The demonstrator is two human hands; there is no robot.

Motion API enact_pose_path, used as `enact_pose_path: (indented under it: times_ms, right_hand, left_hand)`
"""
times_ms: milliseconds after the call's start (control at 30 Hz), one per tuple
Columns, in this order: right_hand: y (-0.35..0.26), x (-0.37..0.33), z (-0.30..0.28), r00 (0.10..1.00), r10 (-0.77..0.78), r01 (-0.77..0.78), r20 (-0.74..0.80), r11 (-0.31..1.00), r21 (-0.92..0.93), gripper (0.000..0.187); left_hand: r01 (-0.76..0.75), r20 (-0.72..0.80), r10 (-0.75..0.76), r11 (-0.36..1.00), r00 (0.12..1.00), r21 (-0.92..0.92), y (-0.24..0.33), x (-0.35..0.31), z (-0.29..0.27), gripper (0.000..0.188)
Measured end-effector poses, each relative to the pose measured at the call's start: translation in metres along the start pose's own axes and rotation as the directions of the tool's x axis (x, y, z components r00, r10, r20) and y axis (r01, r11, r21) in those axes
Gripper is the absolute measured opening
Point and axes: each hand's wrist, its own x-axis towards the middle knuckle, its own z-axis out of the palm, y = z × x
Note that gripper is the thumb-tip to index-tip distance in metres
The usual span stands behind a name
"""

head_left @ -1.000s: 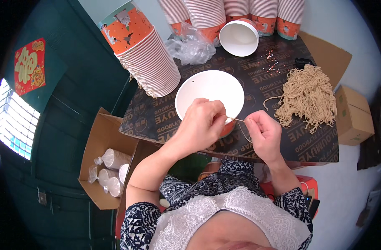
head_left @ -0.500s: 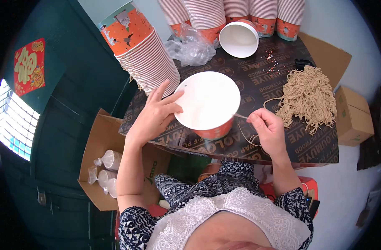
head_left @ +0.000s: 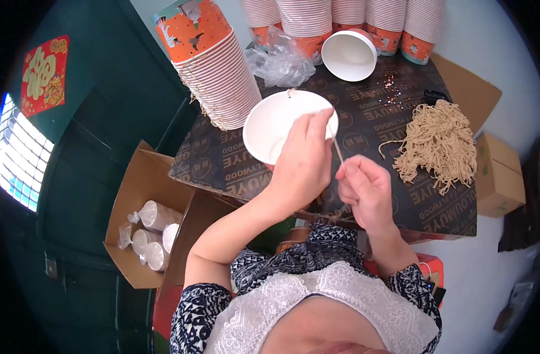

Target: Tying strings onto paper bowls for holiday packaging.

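Observation:
A white-lined paper bucket (head_left: 264,124) is tilted over the near part of the table, its opening facing up. My left hand (head_left: 305,162) reaches across its near right side, fingers together at the right rim, gripping the wall; the fingertips' exact hold is partly hidden. My right hand (head_left: 367,189), just to the right, pinches a thin tan cord (head_left: 339,147) that runs taut up to the bucket's right rim. A small bit of cord shows at the far rim. To the right lies a loose heap of tan cords (head_left: 436,144).
A tall leaning stack of orange-printed buckets (head_left: 219,76), cords hanging from it, stands at left. More bucket stacks (head_left: 305,23), a crumpled plastic bag (head_left: 281,62) and a bucket on its side (head_left: 349,56) are behind. An open carton (head_left: 128,236) holds wrapped white cups below left.
My left hand has moved from the bucket's left rim across to its right side. The bucket has turned, bringing a bit of cord to the far rim. My right hand still pulls cord.

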Motion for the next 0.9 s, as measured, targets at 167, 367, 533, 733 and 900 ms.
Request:
enact_pose_path:
  times_ms: [167,367,533,733,900]
  right_hand:
    - [-0.004,0.021,-0.007,0.998,0.020,0.003,-0.062,0.935,0.355,0.021]
    - [0.002,0.031,-0.011,1.000,-0.003,-0.009,0.019,0.782,0.623,0.024]
    - [0.008,0.028,-0.009,0.999,-0.019,-0.012,0.038,0.740,0.673,0.023]
    - [0.015,0.016,-0.010,0.941,-0.228,0.223,-0.249,0.974,-0.047,0.011]
    - [0.005,-0.012,0.006,0.756,-0.655,0.364,-0.005,0.426,-0.828,0.025]
  left_hand:
    - [-0.132,-0.305,0.111,0.990,0.946,-0.048,0.003,-0.006,-0.002,0.048]
    - [0.100,-0.171,-0.147,0.961,0.974,-0.257,0.024,-0.066,0.001,0.025]
    - [0.419,0.103,-0.424,0.773,0.900,-0.475,0.037,-0.090,0.023,0.034]
    - [0.701,0.439,-0.593,0.333,0.675,-0.630,0.032,-0.113,0.021,0.017]
    - [0.554,0.394,-0.440,0.794,0.807,-0.250,0.035,-0.096,-0.011,0.009]
